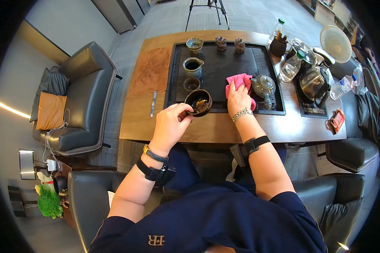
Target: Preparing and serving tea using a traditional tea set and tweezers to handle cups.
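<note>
Between the fingers and thumb of my left hand (172, 123) is the rim of a dark tea cup (206, 109), tilted over the front edge of the black tea tray (215, 85). Something golden shows inside the cup. My right hand (239, 99) rests on a bunched pink cloth (240, 79) on the tray. Right beside the cloth sits a teapot (263, 86) with its handle towards me. Behind the held cup are a small brown cup (192, 84), a spouted ceramic pitcher (193, 67) and a patterned bowl-shaped cup (194, 45).
Two small figurines (221, 43) stand at the tray's far side. To the right are a brown tool holder (278, 47), plastic bottles (289, 68), a kettle (315, 83) and a red pouch (337, 121). A brown cloth (152, 71) and a pen (153, 103) lie left.
</note>
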